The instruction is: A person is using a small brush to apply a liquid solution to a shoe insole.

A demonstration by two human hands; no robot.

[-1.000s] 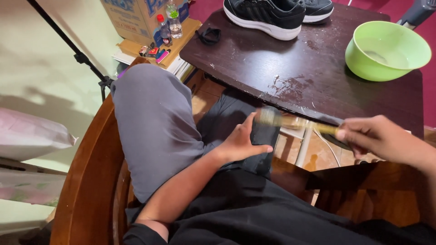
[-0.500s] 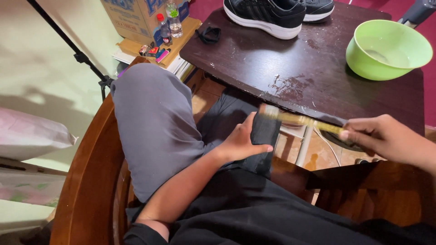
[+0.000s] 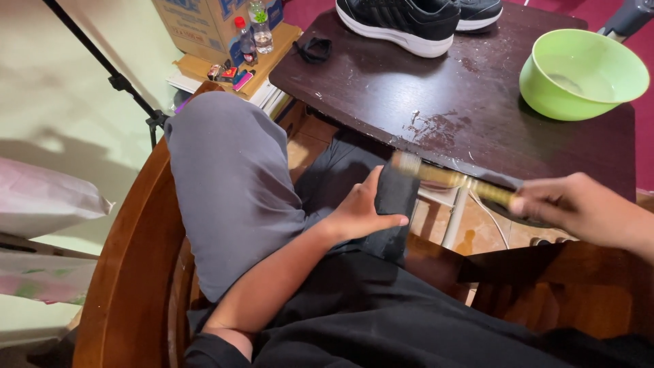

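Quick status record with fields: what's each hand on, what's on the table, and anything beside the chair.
left hand: grips a black shoe insole, held upright against the lap
right hand: holds the handle of a yellowish brush, its blurred head at the insole's top edge
table: dark wood, wet patch near the front edge
on table: green bowl at right; black sneaker with white sole at the back
beside chair: cardboard box, two small bottles, tripod leg
seat: wooden chair
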